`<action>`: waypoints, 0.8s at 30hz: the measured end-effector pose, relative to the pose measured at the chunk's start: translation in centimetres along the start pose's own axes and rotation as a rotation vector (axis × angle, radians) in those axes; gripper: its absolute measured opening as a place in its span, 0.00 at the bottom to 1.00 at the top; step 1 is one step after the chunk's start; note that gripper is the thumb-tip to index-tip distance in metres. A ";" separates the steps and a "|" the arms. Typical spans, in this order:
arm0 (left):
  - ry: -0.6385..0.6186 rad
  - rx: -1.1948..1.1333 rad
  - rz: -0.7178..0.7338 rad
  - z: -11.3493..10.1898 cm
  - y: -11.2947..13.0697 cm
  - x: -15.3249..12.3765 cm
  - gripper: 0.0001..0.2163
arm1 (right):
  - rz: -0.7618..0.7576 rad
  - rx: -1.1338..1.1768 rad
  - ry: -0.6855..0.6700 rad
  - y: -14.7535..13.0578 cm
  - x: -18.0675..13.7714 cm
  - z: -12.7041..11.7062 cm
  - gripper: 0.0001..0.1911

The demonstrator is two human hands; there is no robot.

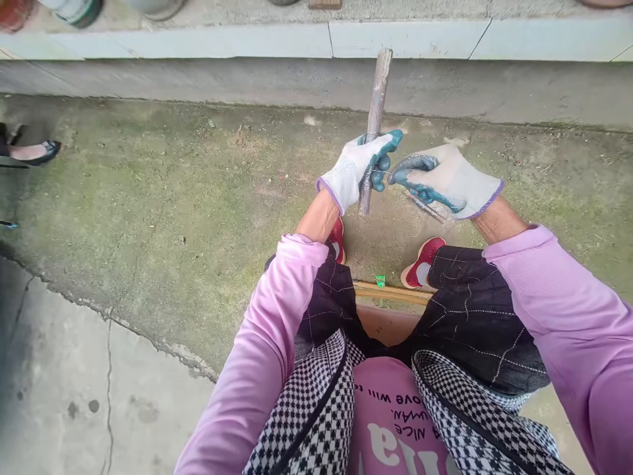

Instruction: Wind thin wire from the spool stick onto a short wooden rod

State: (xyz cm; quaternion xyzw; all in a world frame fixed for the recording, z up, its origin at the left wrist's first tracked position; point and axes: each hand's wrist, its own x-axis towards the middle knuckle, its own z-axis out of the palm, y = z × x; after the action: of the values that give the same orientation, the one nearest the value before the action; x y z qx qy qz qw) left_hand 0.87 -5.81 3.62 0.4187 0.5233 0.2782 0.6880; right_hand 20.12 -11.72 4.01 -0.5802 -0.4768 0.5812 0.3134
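Left gloved hand (360, 161) curling around a wire-wound stick (378, 99), right gloved hand (445, 178) angling inward near the left, fingertips pinching a thin strand (386, 173)

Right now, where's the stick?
Head view, upper half, right of centre: the stick is gripped in the gloved left hand, with the gloved right hand just to its right.

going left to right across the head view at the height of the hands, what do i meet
Black shoe → gloved left hand, holding the rod → gloved right hand.
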 end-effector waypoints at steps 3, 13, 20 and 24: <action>-0.064 -0.016 -0.029 0.0 0.0 0.4 0.25 | -0.109 -0.130 0.032 0.4 0.2 -0.7 0.17; -0.082 -0.126 0.019 -0.3 -2.2 3.1 0.34 | -0.127 -0.148 0.240 0.8 -0.2 -1.2 0.11; -0.157 -0.396 -0.043 -0.3 0.3 1.5 0.21 | -0.060 0.007 0.336 2.2 2.2 -2.2 0.16; -0.077 -0.414 -0.045 -0.7 0.9 1.0 0.06 | -0.013 0.096 0.293 2.2 3.0 -1.0 0.17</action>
State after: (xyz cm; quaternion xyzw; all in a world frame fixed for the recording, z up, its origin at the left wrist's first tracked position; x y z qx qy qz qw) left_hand 0.53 -4.36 3.87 0.2671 0.4374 0.3480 0.7850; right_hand 21.12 -9.58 1.04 -0.6401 -0.4014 0.5105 0.4105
